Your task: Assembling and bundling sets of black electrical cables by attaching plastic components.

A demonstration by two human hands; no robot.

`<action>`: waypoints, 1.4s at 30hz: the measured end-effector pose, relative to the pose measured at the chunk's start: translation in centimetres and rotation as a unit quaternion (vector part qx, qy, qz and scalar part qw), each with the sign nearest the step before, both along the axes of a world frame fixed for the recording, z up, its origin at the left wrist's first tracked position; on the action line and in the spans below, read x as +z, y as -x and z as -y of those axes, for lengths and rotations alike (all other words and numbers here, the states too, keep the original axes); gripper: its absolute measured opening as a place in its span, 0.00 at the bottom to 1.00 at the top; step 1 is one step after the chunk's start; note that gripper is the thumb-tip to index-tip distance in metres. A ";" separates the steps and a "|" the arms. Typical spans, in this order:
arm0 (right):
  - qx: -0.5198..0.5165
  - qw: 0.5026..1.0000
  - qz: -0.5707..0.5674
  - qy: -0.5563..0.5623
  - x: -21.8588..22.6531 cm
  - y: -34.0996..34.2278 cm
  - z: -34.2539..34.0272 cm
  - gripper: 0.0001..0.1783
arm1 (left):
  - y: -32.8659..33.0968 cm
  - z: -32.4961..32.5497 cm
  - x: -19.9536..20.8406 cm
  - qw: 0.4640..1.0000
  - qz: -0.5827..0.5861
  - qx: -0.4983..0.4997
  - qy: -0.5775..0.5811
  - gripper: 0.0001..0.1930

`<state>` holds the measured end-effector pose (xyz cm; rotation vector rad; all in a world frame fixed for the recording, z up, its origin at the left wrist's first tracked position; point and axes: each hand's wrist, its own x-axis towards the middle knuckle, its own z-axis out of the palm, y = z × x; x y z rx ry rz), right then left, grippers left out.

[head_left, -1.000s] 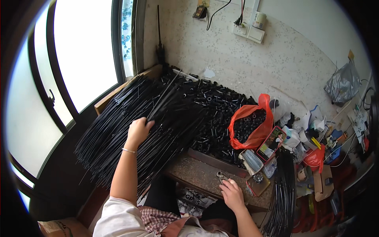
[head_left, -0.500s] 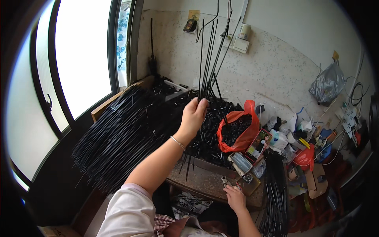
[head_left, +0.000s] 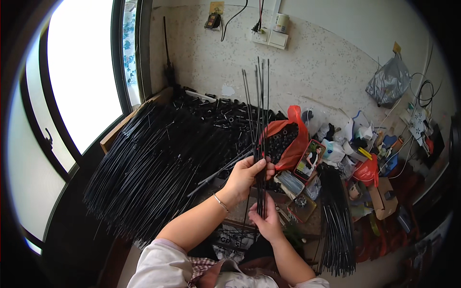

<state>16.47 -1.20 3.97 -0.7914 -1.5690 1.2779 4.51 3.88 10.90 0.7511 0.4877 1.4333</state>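
Observation:
An upright bundle of thin black rods (head_left: pixel 260 115) stands in front of me, some of them fanned apart at the top. My left hand (head_left: pixel 246 176) is closed around its middle, thumb across the front. Lower down, my right hand (head_left: pixel 267 220) has its fingers wrapped about the same rods, close to their bottom ends. A big pile of similar black rods (head_left: pixel 144 168) fills the left side of the bench. Behind the held bundle is a red plastic bag (head_left: pixel 297 144) with small black ring-shaped parts in it.
Loose black parts (head_left: pixel 225 113) cover the back of the bench. To the right are a phone (head_left: pixel 309 158), a tray of thin pieces (head_left: pixel 289 183) and another hanging bunch of black rods (head_left: pixel 336 225). Clutter and a cardboard box (head_left: pixel 383 204) lie further right; a window (head_left: pixel 86 62) is at left.
My left hand has lowered the rods toward me. My right hand has left the bench edge near a metal tool and come up onto the rods' lower part. The view has shifted slightly.

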 end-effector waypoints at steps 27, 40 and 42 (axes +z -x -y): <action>-0.154 0.974 0.131 -0.098 1.4 0.7 0.9 0.23 | 0.7 1.6 -0.7 0.991 -0.068 -0.105 0.055 0.13; 0.098 0.954 -0.196 0.205 -4.7 0.0 2.8 0.20 | 2.0 4.2 -1.3 0.939 -0.282 -0.193 -0.037 0.10; 0.062 0.861 -0.286 0.416 -1.0 -0.3 1.5 0.33 | 2.4 5.0 -3.2 0.824 -0.449 -0.146 -0.315 0.08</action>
